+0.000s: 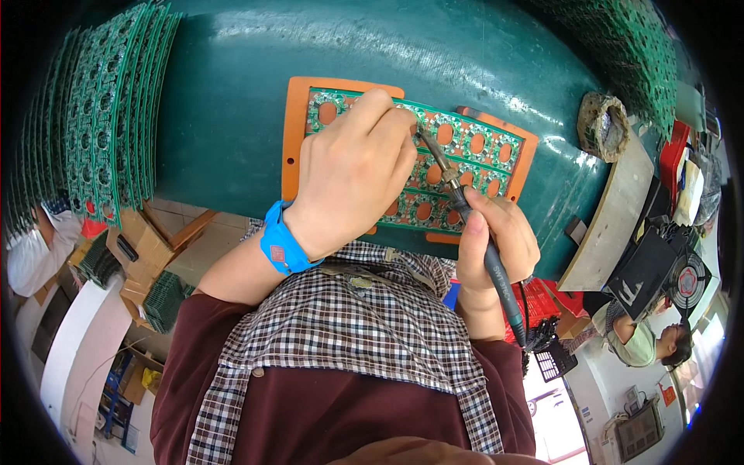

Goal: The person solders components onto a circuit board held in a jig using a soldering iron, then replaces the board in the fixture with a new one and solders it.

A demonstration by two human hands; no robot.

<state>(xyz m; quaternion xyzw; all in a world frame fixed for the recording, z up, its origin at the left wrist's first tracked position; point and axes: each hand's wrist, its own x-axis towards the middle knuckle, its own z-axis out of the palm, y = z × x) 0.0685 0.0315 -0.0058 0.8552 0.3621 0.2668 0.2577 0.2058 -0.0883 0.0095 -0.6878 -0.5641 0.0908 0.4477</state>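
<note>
A green circuit board panel [484,160] with rows of oval cut-outs lies in an orange holding frame [295,128] on the green table. Over its left part rests my left hand [353,167], blue band at the wrist. Its fingers are curled together, pointing down at the board's upper middle; whatever they pinch is hidden behind them. My right hand [500,244] grips a soldering iron [497,271] like a pen at the board's lower right. The iron slants up and left, its metal tip close to my left fingertips. Whether the tip touches the board I cannot tell.
Stacked green circuit panels stand at the left [108,116] and far right [628,54] of the green mat [232,93]. A rough, round tip-cleaning pot [604,126] sits at the right, near a pale board [612,217]. Other people are at both sides, beyond the table.
</note>
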